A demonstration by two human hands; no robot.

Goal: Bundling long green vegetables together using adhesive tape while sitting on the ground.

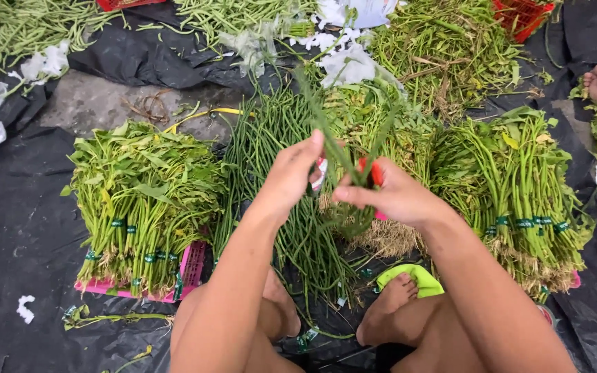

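Underneath everything, a black plastic sheet (15, 228) covers the ground and bears the produce. On the right, a broad stack of tied leafy greens (519, 186) lies with roots toward the person; its tray barely shows. On the left, a pink crate (191, 266) holds another stack of leafy green bundles (143, 193), each bound with green tape near the roots. Between the two stacks lies a pile of long beans (278, 145), running away from the person, and beside it a rooted bundle of thin stalks (381, 238). More loose beans and a red basket (523, 14) sit at the far edge, near white scraps of plastic.

Both forearms reach forward over the squatting person's knees and bare feet. The left hand (291, 179) and right hand (395, 193) meet above the beans, holding a small bunch of green stalks (343, 148) upright. The left fingers curl around the stems; the right thumb and forefinger pinch them, with something red and white partly hidden behind the hands.
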